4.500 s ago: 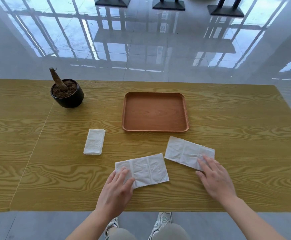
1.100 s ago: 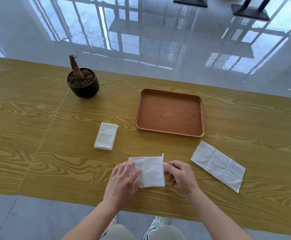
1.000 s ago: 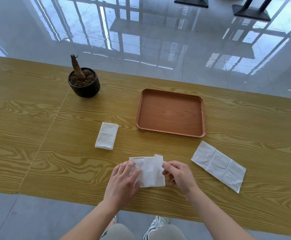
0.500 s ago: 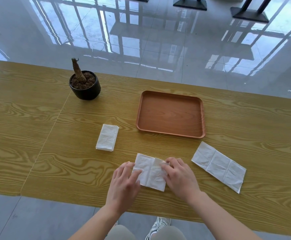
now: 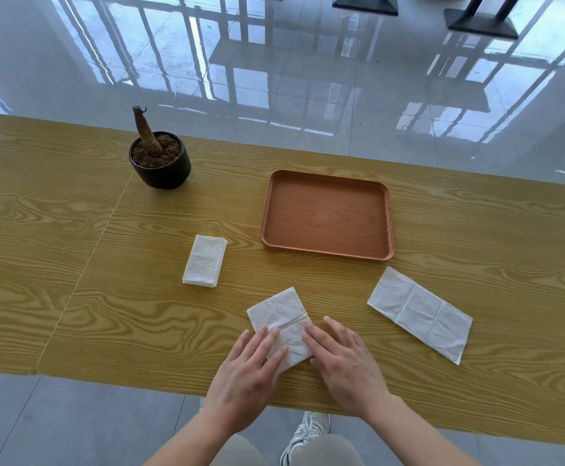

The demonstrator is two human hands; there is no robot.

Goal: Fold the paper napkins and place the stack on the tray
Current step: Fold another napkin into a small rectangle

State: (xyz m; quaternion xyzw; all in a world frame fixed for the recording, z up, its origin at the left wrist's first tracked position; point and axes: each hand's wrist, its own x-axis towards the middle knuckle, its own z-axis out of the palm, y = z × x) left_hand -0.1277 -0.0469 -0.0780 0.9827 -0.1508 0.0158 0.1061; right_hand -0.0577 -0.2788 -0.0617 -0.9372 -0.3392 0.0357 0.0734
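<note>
Two hands, the left hand (image 5: 246, 368) and the right hand (image 5: 345, 361), press straight fingers flat on the near end of the part-folded napkin (image 5: 279, 316), gripping nothing. Its long axis runs away from the person, tilted left. The folded napkin (image 5: 204, 260) lies ahead-left, nearer the left hand; the tray (image 5: 325, 213) lies ahead-right, the unfolded napkin (image 5: 419, 312) right of the right hand.

black plant pot (image 5: 160, 163) | far left on wooden table (image 5: 39, 257) | glossy tiled floor (image 5: 308, 79)

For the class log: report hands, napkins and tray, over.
Left hand, right hand flat, pressing half-folded white paper napkin. Rectangular brown wooden tray holds no napkins. Nothing between napkin and tray.
</note>
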